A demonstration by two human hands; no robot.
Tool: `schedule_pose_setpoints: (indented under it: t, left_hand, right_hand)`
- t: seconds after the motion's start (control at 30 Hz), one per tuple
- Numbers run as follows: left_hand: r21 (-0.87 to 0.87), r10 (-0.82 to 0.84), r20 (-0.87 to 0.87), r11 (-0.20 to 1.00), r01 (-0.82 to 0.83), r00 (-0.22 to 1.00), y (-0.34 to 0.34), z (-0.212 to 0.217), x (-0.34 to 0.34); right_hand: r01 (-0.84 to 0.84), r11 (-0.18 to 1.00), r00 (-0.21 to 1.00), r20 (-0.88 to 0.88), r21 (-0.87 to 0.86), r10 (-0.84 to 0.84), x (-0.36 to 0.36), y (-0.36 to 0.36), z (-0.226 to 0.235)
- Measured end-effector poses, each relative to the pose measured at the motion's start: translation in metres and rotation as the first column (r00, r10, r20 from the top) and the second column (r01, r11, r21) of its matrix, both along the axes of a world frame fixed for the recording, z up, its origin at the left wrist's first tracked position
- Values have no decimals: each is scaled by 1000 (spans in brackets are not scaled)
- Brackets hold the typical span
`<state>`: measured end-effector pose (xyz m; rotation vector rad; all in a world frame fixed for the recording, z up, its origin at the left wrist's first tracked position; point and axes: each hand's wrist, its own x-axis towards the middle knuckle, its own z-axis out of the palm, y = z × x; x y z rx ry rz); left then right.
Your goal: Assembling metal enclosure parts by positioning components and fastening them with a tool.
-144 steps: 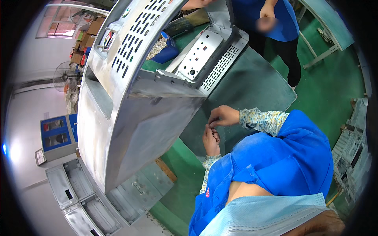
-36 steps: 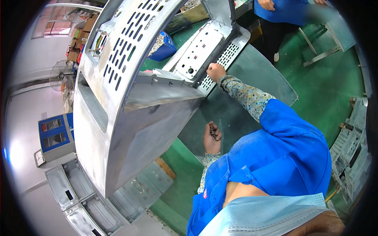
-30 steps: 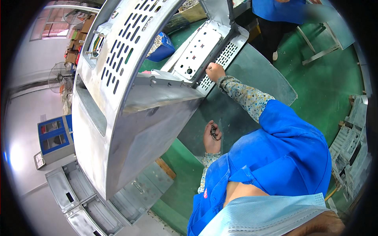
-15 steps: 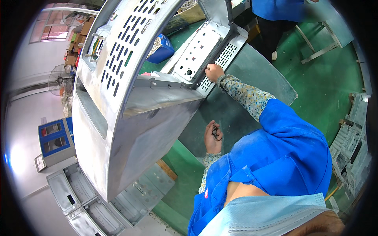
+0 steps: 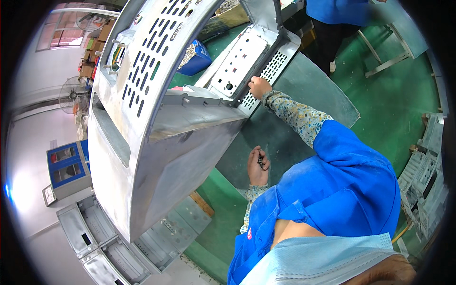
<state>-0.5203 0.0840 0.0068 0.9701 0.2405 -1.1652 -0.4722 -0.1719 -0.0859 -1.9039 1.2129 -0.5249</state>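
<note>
A large grey sheet-metal housing (image 5: pixel 185 142), with a slotted face and an open frame, stands on a dark grey tabletop (image 5: pixel 285 137). My right hand (image 5: pixel 260 87) is closed, with its fingertips at the inner edge of the slotted strip (image 5: pixel 274 68) along the frame's near side. Whatever those fingers pinch is hidden. Lower down, my left hand (image 5: pixel 258 168) is held palm up over the table. Its fingers curl around several small dark metal pieces (image 5: pixel 260 160), too small to tell exactly. A white panel with holes (image 5: pixel 239 61) shows inside the frame.
Behind the frame sits a blue bin (image 5: pixel 195 61) of small pale parts. Grey metal casings (image 5: pixel 107 237) lie at lower left, more metal parts (image 5: pixel 422 175) at far right. Another person in blue (image 5: pixel 335 13) stands beyond the table, near a light workbench (image 5: pixel 403 33).
The fingers of my left hand have curled further over the small metal pieces. My right hand stays at the same spot on the frame.
</note>
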Motion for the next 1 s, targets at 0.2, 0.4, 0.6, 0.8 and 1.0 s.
schedule_pose_setpoints:
  t: [0.2,0.4,0.6,0.8,1.0]
  left_hand:
    - [33,-21,51,999,19,998,-1,6,-2]
    - [52,-20,53,999,17,998,-1,9,-3]
    - [9,-61,50,998,60,997,-5,12,-2]
    - [59,-152,111,988,146,982,-8,14,1]
    - [118,-454,207,891,438,867,-8,14,4]
  right_hand:
    - [19,998,996,84,56,-23,-1,1,1]
    - [-55,991,998,22,123,53,-4,-3,3]
    - [-105,990,977,197,93,85,-36,21,44]
    - [-717,694,552,549,-72,627,-93,78,94]
    - [-945,325,281,554,19,784,-115,69,98]
